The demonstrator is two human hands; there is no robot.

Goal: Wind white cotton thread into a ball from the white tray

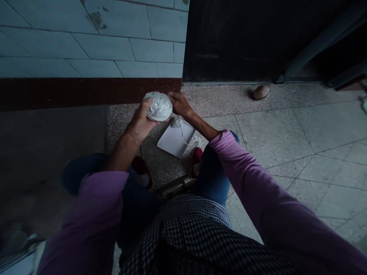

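Note:
A large ball of shiny white-silver cord or yarn (159, 107) sits in my left hand (143, 116), the thumb over its near left side and the fingers beneath it. Against the ball's right side is my right hand (179, 103), its fingers curled closed; whatever they pinch is too dark and small to make out. Below the hands, a shallow white box lid (174, 142) lies on the floor. A smaller greyish ball of cord (177, 122) rests at its far edge, and a thin dark strand (182, 133) runs across the lid.
Loose white scraps (197, 141) lie right of the lid, close to my red shoe (197, 158). A tiled wall (109, 46) and a dark door (229, 42) stand ahead. A rounded brownish object (261, 92) is on the floor by the door.

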